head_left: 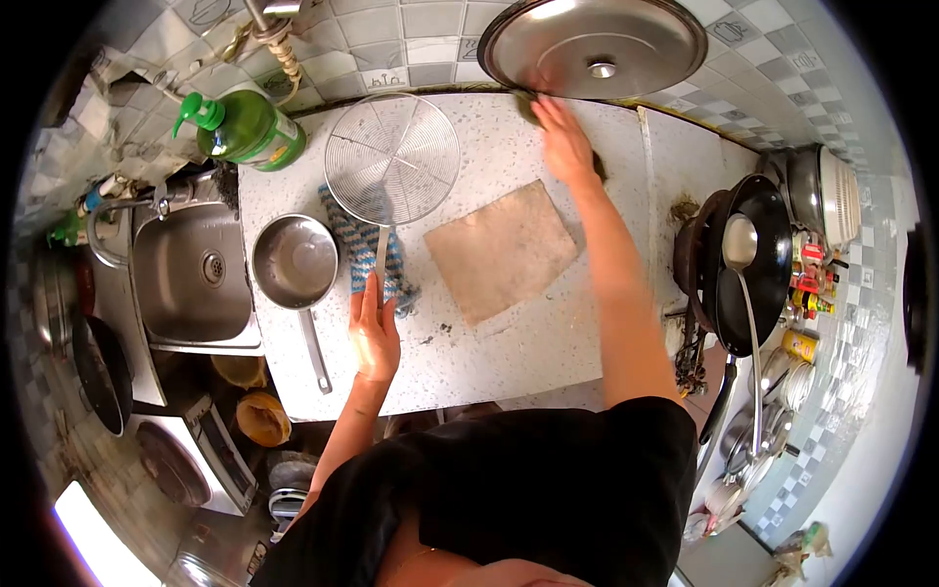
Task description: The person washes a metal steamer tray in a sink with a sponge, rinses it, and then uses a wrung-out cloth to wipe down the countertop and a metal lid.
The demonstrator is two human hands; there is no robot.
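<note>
My left hand (376, 333) is closed round the handle of a round wire skimmer (391, 157). Its mesh disc hovers over the counter's back half and its handle crosses a blue-and-beige striped knitted cloth (344, 227). A steel saucepan (294, 262) stands just left of the cloth. My right hand (565, 142) reaches to the counter's back edge, fingers stretched out and slightly blurred. Beside its fingertips is a small dark green pad-like thing (529, 109), below a large steel lid (626, 44) leaning on the tiles. Another dark piece (599, 166) shows beside the wrist.
A beige square cloth (503, 251) lies mid-counter. The green soap pump bottle (252, 132) stands at the back left, near the steel sink (191, 284). On the right hang a black wok (753, 264) and a long ladle (740, 243).
</note>
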